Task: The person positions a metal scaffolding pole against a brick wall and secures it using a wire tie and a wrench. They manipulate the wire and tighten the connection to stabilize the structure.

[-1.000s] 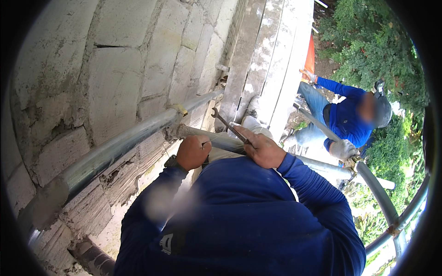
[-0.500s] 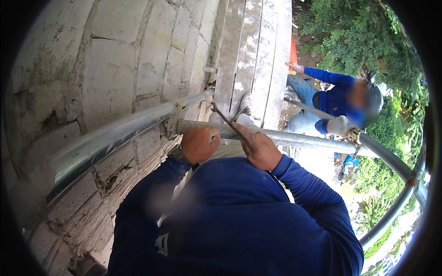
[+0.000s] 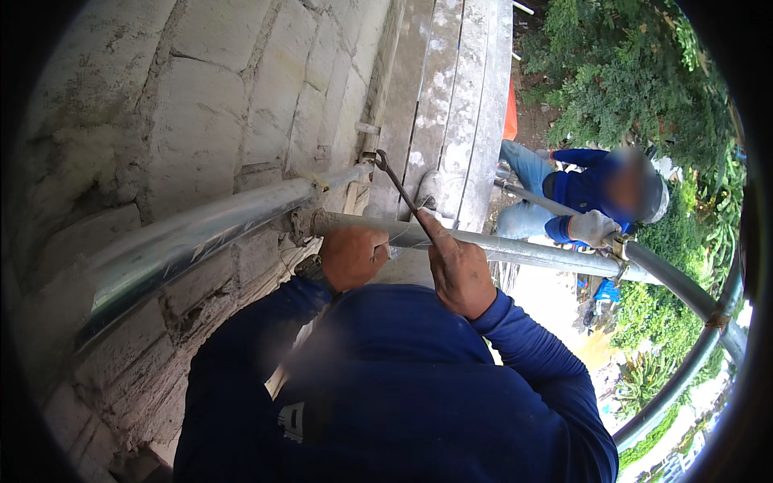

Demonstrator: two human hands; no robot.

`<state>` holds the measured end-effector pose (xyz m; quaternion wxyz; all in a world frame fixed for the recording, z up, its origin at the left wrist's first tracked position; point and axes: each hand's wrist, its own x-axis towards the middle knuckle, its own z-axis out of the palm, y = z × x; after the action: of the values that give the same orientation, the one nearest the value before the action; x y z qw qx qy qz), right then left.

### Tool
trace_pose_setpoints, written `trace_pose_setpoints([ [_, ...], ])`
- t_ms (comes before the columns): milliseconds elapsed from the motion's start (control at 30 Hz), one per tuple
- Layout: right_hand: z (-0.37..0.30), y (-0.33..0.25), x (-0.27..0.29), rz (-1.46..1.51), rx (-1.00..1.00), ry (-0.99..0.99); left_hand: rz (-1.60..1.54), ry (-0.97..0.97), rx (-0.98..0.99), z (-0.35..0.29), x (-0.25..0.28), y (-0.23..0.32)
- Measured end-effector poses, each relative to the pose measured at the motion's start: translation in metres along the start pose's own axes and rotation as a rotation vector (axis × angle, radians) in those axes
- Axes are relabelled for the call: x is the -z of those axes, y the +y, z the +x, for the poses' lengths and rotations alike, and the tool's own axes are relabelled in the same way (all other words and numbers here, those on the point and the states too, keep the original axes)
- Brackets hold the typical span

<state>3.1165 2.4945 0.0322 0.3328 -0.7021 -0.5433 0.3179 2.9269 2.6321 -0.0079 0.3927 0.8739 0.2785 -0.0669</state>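
My right hand (image 3: 462, 274) is closed around an open-ended wrench (image 3: 396, 182), its index finger stretched along the shank. The wrench's jaw points up and left, near the end of a steel pipe beside the wall. To the left, my left hand (image 3: 351, 258) is closed, thumb against the fingers, in front of a horizontal scaffold pipe (image 3: 523, 251). Between the hands runs a faint thin strand (image 3: 407, 244), like wire, that seems to come from the left fingers. Its ends are hidden.
A rough block wall (image 3: 197, 113) rises on the left, with a thick pipe (image 3: 217, 225) along it. Worn planks (image 3: 451, 105) stretch ahead. At right, a co-worker (image 3: 592, 189) in blue has a gloved hand on the scaffold pipes, near curved tubing (image 3: 684, 278) and greenery.
My right hand has risen slightly, and the wrench now stands steeper, its jaw higher. My left hand stays nearly in place. The co-worker's far arm has drawn back from the orange sheet.
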Motion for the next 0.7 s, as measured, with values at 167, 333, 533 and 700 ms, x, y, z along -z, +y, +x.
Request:
trace_pose_setpoints([
  [167, -0.026, 0.026, -0.019, -0.089, -0.026, -0.120, 0.011, 0.003, -0.005, 0.001, 0.000, 0.001],
  [333, -0.009, -0.005, 0.004, -0.034, -0.088, -0.151, 0.015, 0.036, -0.019, 0.000, -0.005, -0.001],
  [533, -0.025, 0.020, -0.027, -0.160, 0.104, 0.009, 0.016, 0.028, -0.033, 0.001, -0.003, 0.000],
  [700, -0.018, -0.005, -0.011, -0.064, -0.022, 0.009, 0.017, 0.053, -0.037, 0.000, -0.006, 0.000],
])
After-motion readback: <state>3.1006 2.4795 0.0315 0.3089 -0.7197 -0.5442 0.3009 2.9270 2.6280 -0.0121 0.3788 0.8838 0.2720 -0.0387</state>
